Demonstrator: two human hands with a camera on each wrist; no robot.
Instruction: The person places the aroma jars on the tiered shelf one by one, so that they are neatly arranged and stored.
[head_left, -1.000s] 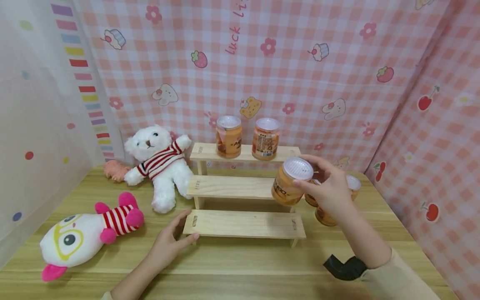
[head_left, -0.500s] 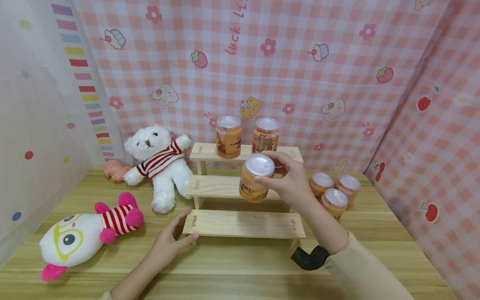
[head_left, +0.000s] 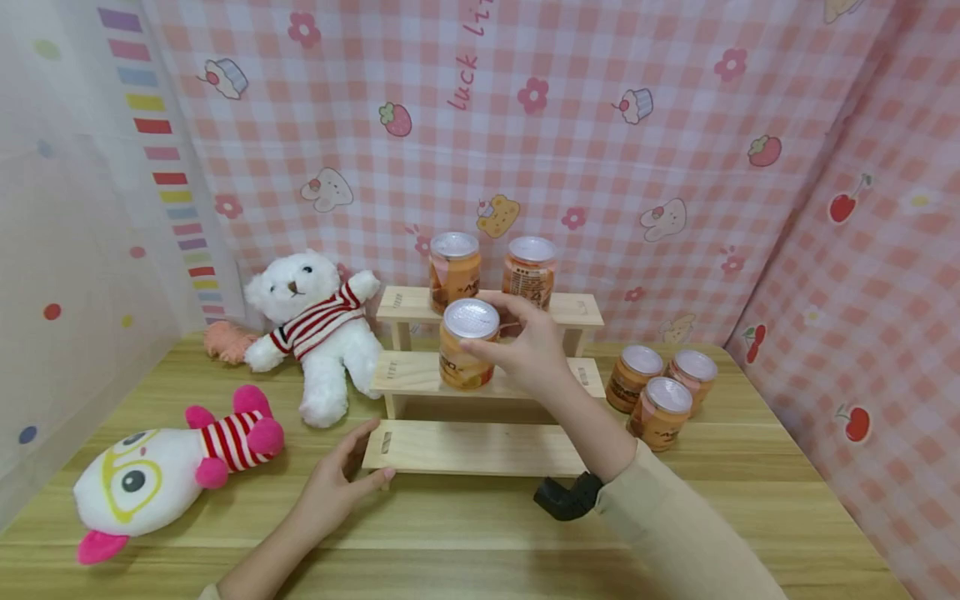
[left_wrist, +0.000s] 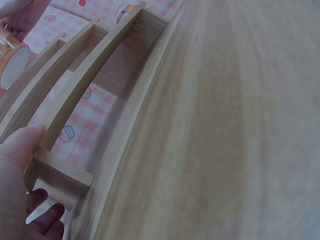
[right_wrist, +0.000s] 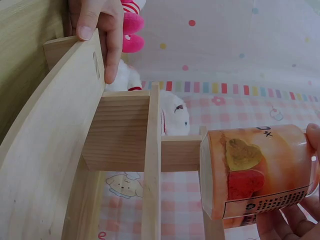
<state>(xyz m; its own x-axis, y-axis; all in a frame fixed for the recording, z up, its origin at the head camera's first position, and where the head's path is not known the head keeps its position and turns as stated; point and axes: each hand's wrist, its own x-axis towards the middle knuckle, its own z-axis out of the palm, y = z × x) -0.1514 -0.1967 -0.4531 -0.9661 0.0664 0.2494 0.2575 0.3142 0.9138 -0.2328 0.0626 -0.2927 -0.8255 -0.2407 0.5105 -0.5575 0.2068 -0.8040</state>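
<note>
My right hand grips a plastic jar with an orange label and a clear lid. The jar is upright, over the left half of the middle tier of a three-tier wooden shelf. In the right wrist view, heart-shaped pieces are pictured on the held jar, and a gap shows between its base and the middle board. At the left end of the lowest tier, my left hand holds the board, its thumb along the front edge and fingers around the end.
Two similar jars stand on the top tier. Three more jars are grouped on the table right of the shelf. On the left are a white teddy bear and a plush toy with yellow glasses.
My right hand has carried the jar leftward from the shelf's right end to left of centre over the middle tier. The left hand keeps its place on the lowest tier.
</note>
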